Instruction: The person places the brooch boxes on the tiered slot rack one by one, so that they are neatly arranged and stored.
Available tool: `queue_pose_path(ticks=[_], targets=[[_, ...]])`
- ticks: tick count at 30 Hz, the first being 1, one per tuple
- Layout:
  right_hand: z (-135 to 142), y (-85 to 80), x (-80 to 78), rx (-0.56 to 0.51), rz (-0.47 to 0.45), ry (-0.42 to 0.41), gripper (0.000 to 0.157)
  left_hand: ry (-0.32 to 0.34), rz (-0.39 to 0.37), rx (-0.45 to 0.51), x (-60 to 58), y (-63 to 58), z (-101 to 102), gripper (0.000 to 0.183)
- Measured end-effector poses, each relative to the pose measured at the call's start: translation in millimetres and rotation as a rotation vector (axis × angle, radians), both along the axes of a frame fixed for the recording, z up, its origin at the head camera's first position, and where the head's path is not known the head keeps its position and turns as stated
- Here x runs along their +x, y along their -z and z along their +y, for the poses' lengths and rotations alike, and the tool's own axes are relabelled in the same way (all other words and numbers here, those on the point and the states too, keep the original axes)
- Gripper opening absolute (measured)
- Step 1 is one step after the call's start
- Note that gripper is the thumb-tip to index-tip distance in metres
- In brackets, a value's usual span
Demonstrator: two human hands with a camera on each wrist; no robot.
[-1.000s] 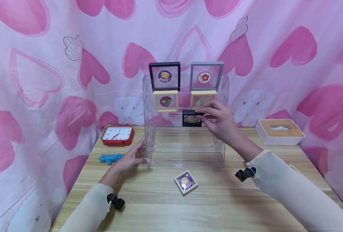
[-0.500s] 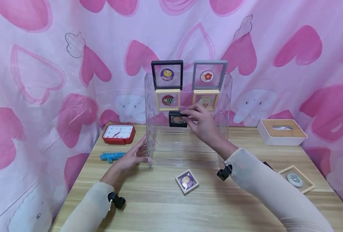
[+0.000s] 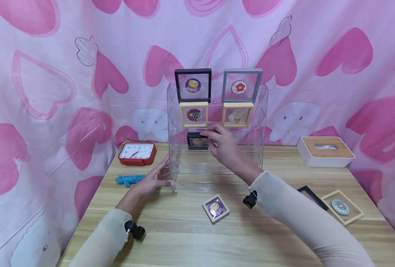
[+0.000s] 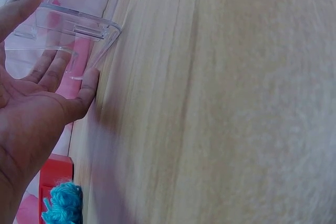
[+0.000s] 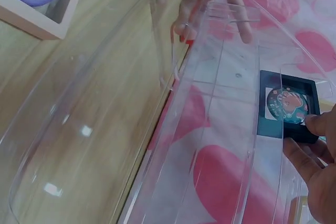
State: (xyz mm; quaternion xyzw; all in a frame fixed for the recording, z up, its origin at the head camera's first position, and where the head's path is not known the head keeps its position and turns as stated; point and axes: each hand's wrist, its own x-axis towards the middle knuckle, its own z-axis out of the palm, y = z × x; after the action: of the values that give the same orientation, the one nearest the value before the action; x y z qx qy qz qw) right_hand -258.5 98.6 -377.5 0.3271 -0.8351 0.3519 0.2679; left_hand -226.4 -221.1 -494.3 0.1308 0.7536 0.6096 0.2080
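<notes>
- Head view: a small black frame (image 3: 196, 142) with a round badge sits upright at the third tier down of a clear rack (image 3: 214, 186); I cannot tell whether its lower edge is seated there.
- The right hand (image 3: 226, 149) pinches its upper right edge, thumb in front and fingers behind.
- Leftward, a gap separates the frame from the rack's left side panel; rightward, beyond the hand, the tier runs on to the right panel.
- Just above stand a cream frame (image 3: 194, 115) and, near the knuckles, a tan-edged frame (image 3: 237, 115).
- On the top tier, a large black frame (image 3: 193, 85) and a grey frame (image 3: 242, 86) rise past the rack's upper edge, well apart.
- The left hand (image 3: 154, 179) touches the rack's left side, fingers extended and spread, thumb at the lower front corner.
- Beside that forearm lie blue yarn (image 3: 129, 180) and a red clock (image 3: 137, 154).
- A pale pink frame (image 3: 215, 208) lies askew on the table (image 3: 174, 244), a strip of wood between it and the rack's front edge.
- Farther right are a dark frame (image 3: 312, 197), a flat wooden frame (image 3: 342, 207) near the table's edge, and a tissue box (image 3: 325, 151).
</notes>
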Motion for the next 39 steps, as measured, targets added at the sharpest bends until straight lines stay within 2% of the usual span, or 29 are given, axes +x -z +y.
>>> queue_pose_path(ticks=[7,21,28,32,39], targets=[[-8.1,4.0,-2.1,-0.003,0.015,-0.030,0.025,0.007,0.006,0.001,0.0,1.0,-0.7,0.115],[4.7,-3.8,4.0,0.002,-0.072,-0.039,0.033,-0.005,-0.021,0.015,1.0,-1.0,0.8,0.113],[25.0,-8.9,19.3,0.045,-0.148,-0.020,0.038,-0.008,-0.016,0.012,0.6,-0.1,0.5,0.114],[38.1,-8.6,29.9,0.092,-0.157,-0.025,0.039,-0.008,-0.017,0.002,0.5,0.5,1.0,0.113],[57.1,2.1,53.7,0.223,-0.200,-0.055,0.037,-0.027,-0.029,-0.003,2.2,-2.3,2.1,0.113]])
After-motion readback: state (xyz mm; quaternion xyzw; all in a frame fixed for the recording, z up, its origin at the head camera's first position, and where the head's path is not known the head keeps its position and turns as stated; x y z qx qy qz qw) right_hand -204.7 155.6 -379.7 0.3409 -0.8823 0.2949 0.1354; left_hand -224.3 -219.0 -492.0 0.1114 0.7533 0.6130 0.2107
